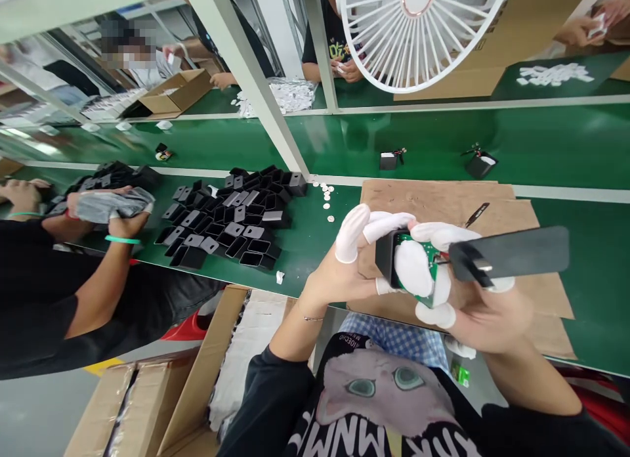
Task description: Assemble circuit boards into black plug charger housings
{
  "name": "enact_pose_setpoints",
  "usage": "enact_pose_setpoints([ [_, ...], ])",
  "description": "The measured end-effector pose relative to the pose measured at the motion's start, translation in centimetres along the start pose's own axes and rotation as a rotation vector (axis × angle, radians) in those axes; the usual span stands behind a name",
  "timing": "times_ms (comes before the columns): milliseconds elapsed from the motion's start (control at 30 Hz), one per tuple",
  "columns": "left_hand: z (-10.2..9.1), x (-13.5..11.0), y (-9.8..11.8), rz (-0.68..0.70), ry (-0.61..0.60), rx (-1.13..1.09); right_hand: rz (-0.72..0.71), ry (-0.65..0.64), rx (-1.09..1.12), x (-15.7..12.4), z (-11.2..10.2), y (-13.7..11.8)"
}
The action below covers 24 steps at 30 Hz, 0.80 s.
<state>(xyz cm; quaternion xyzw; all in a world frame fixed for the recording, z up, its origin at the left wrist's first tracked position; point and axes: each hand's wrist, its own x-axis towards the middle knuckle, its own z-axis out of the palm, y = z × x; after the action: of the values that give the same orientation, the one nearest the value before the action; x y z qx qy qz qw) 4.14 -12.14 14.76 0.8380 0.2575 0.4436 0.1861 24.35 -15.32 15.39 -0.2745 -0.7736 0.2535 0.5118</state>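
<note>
White finger cots cover the fingertips of both my hands. My left hand (pixel 352 263) is wrapped round a black plastic housing (pixel 385 257), whose open end faces right. Between the hands sits a green circuit board (pixel 433 263) with a white round pad (pixel 414 268) on it, partly inside the housing. Closed on the board's right side is my right hand (pixel 485 309). A long flat black panel (pixel 512 253) sticks out to the right over that hand, with thin wires running near its left end. Some of my right fingers are hidden behind the panel.
Brown cardboard (pixel 536 293) lies under my hands, with black tweezers (pixel 477 214) on it. Several black housings (pixel 231 214) are heaped to the left, near small white discs (pixel 326 196). A white fan (pixel 423 37) hangs overhead. A co-worker (pixel 98 260) holds a grey cloth-like bundle (pixel 115 204).
</note>
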Motion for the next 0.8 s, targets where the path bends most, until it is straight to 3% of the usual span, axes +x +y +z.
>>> enact_pose_setpoints([
  [300, 0.4, 0.4, -0.5, 0.054, 0.008, -0.078, -0.076, -0.021, -0.195, 0.0, -0.3, -0.2],
  [467, 1.0, 0.2, -1.0, 0.014, 0.037, -0.124, -0.116, -0.055, -0.174, 0.0, -0.3, -0.2],
  [800, 1.4, 0.0, -1.3, -0.023, 0.046, -0.077, 0.047, -0.058, -0.132, -0.3, -0.1, 0.1],
])
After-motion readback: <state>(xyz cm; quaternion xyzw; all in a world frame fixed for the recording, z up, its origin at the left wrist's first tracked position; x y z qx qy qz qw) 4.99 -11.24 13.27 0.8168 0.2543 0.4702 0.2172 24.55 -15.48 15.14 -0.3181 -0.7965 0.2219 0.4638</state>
